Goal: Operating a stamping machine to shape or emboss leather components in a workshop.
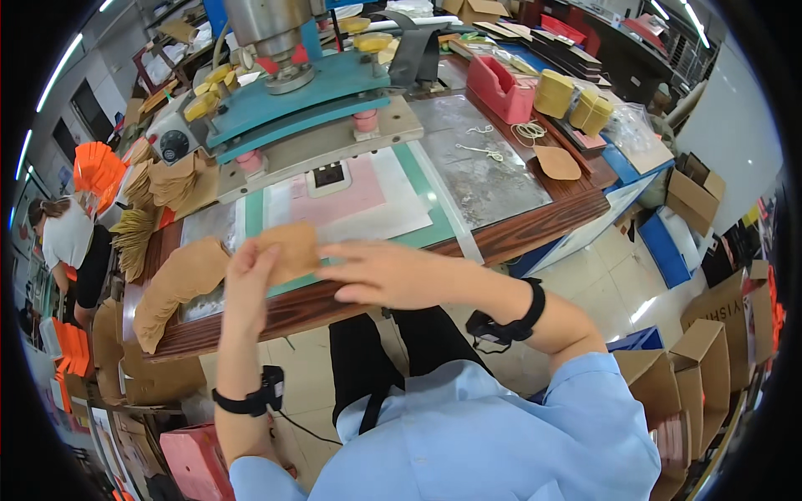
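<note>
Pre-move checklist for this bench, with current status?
1. Left hand grips the tan piece: ok.
2. Right hand contact with that piece: cannot tell; fingertips are at its right edge.
3. Both hands outside the teal press: ok, they are in front of it.
4. Pale frame lying on the pink sheet: ok.
5. Fanned tan pieces squarely stacked: not ok, spread in a curve.

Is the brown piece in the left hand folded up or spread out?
Spread out: the brown piece shows one broad face with no visible fold, and the left hand pinches its left side.
</note>
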`<state>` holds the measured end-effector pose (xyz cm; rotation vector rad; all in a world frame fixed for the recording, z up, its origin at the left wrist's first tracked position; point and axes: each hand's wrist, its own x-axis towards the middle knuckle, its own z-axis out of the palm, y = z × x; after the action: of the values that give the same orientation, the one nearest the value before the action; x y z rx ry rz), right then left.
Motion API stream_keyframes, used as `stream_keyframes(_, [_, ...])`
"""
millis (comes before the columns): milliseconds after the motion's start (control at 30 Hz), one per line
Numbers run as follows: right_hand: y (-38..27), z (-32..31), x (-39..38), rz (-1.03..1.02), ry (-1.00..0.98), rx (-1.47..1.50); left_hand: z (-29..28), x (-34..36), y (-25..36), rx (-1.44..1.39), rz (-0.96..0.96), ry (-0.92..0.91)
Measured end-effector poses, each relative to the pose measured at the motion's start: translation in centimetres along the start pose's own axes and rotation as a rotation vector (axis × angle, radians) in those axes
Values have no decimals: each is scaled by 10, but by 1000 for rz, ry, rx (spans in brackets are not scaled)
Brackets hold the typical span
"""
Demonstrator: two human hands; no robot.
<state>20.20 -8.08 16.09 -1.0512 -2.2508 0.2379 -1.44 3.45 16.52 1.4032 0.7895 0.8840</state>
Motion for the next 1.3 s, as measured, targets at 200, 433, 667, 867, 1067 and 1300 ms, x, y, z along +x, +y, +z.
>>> stream_keyframes(200, [19,-87,-68,538,204,-15,-89,13,1,877,300,323])
stream_keyframes(433, [-11,-93,-80,673,192,76,-157,-47,-4,1414,357,1035])
stream_keyframes(667, [-49,-41,58,184,-482,60,-240,-74,-26,995,27,1064])
stream_keyframes(867, [-9,68,149,31,-449,-233,-251,-48,-16,1014,32,828])
stream_keyframes(1067, [11,118,221,95,-447,-362,-271,-35,-8,1019,-7,478])
stream_keyframes(1300, [-7,153,275,187,-491,-270,-312,3,8,997,78,433])
